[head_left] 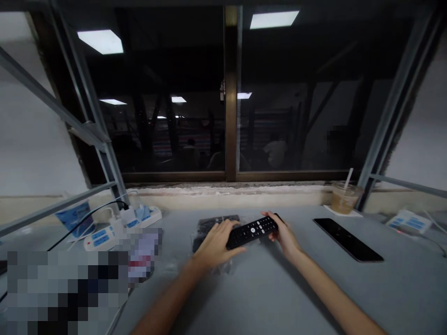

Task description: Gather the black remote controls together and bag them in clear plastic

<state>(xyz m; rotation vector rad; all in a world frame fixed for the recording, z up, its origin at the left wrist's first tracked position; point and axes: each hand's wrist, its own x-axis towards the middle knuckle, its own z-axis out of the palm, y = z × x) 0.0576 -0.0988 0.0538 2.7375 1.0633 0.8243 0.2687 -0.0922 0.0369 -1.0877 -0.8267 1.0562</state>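
A black remote control [252, 231] with white buttons is held a little above the grey table [279, 293], its length running left to right. My right hand [284, 235] grips its right end. My left hand [216, 244] holds its left end, fingers curled over the near side. Under and behind my left hand lies a dark object in a clear plastic bag [209, 225]; its shape is hard to make out.
A black phone [347, 239] lies flat to the right. An iced drink cup with a straw [345, 197] stands by the window sill. White power strips [118, 225] with a black cable sit at the left; another power strip [407, 221] is far right. Metal frame bars flank the table.
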